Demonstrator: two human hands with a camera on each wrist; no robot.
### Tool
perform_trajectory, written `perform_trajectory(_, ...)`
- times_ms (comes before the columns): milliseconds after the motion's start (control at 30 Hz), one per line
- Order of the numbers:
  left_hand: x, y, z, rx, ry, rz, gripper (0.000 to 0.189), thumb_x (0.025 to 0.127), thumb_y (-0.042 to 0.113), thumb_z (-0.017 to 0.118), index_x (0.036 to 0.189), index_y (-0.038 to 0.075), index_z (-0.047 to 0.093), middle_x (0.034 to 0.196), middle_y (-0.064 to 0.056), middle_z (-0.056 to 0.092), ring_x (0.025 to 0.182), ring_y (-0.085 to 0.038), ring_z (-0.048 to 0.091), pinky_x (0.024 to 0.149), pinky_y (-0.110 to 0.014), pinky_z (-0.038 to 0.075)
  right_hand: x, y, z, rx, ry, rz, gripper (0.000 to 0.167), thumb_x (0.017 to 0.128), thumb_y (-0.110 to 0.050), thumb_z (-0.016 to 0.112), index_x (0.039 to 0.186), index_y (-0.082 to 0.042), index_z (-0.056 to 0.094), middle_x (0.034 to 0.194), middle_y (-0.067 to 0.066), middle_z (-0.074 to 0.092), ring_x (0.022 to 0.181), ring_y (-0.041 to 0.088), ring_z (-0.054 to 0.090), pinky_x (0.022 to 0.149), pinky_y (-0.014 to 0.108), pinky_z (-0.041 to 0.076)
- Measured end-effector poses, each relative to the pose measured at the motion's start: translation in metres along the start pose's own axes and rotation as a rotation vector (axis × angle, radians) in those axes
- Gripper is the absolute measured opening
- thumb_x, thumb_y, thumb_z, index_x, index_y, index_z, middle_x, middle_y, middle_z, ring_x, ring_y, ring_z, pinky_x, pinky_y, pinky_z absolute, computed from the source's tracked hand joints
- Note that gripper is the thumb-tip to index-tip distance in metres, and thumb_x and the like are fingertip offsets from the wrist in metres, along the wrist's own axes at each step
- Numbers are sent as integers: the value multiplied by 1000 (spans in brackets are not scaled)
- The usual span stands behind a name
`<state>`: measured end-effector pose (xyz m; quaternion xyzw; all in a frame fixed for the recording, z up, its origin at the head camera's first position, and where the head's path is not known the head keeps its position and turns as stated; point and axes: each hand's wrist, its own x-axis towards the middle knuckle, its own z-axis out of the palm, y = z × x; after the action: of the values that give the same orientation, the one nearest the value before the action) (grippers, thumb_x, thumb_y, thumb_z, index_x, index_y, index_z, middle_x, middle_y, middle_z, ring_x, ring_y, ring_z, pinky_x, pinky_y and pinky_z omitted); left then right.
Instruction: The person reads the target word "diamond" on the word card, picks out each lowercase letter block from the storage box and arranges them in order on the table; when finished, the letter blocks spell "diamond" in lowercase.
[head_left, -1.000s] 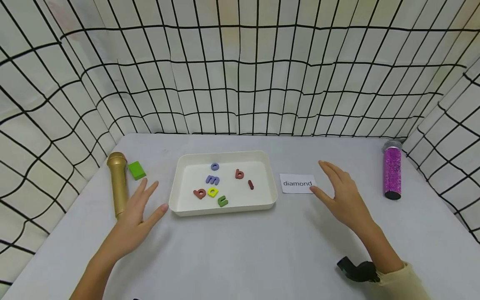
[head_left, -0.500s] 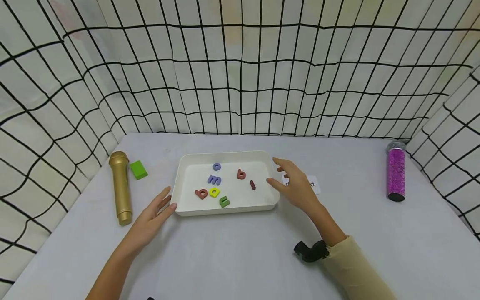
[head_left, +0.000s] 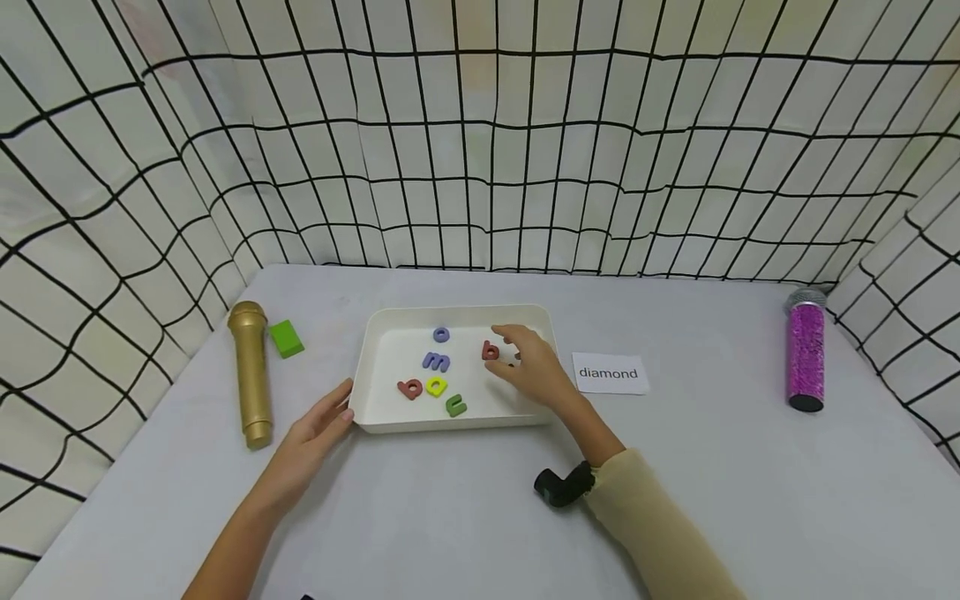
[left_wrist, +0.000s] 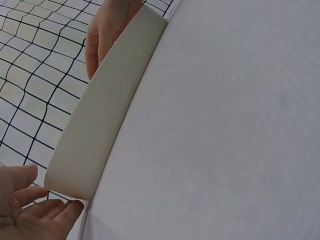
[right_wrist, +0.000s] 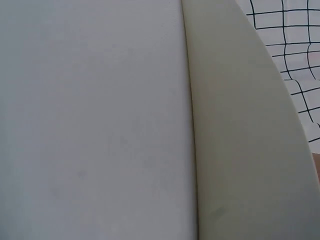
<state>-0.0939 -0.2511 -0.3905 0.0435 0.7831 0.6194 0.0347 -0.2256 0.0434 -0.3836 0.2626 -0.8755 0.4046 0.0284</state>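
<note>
A white tray (head_left: 450,423) stands on the table with several small letters in it. Its near wall fills much of both wrist views. At its left end my left hand (head_left: 303,450) touches the corner, with thumb and fingers extended. Over the right part of the tray reaches my right hand (head_left: 536,371), thumb and index finger apart around the red b-shaped letter (head_left: 490,351). A small dark red letter is mostly covered by that hand. Blue o (head_left: 441,334), blue m (head_left: 436,362), yellow letter (head_left: 437,386), red letter (head_left: 410,389) and green n (head_left: 456,405) lie further left.
A card reading "diamond" (head_left: 610,373) lies right of the tray. A gold microphone (head_left: 251,375) and a green block (head_left: 287,339) are at the left, a pink glitter microphone (head_left: 806,354) at the far right. Black netting (head_left: 491,179) borders the table.
My right hand has moved left from beside the card, across the tray's right rim and over the letters. My left hand has come rightward to the tray's left corner.
</note>
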Motion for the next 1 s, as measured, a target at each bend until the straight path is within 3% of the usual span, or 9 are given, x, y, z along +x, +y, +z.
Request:
perform_trajectory(100, 0, -3, 2, 0, 2, 7, 56, 103, 18, 42, 147, -7, 17, 152, -23, 17, 138, -37, 19, 92, -4, 28, 6, -1, 7, 6, -26, 59, 51, 87, -15, 70, 132, 0, 52, 130, 15, 54, 112, 29, 54, 90, 40, 47)
perform_trajectory(400, 0, -9, 9, 13, 3, 43, 54, 104, 17, 40, 147, -7, 17, 152, -24, 18, 138, -36, 18, 93, -5, 28, 20, 3, 18, -104, -50, 126, 50, 85, -12, 72, 129, 2, 55, 129, 18, 53, 112, 32, 52, 95, 40, 43)
perform_trajectory(667, 2, -13, 9, 30, 6, 35, 56, 104, 19, 39, 148, -5, 16, 152, -23, 18, 139, -35, 17, 94, -4, 27, 26, 8, 25, -251, -114, 132, 49, 88, -17, 67, 133, -5, 54, 132, 13, 52, 116, 34, 45, 97, 43, 39)
perform_trajectory(1000, 2, -9, 10, 46, 16, 33, 55, 104, 20, 39, 148, -4, 17, 152, -24, 19, 139, -36, 17, 93, -4, 26, 26, 7, 28, -306, -131, 117, 39, 91, -19, 64, 128, -9, 59, 127, 8, 56, 111, 29, 46, 92, 42, 40)
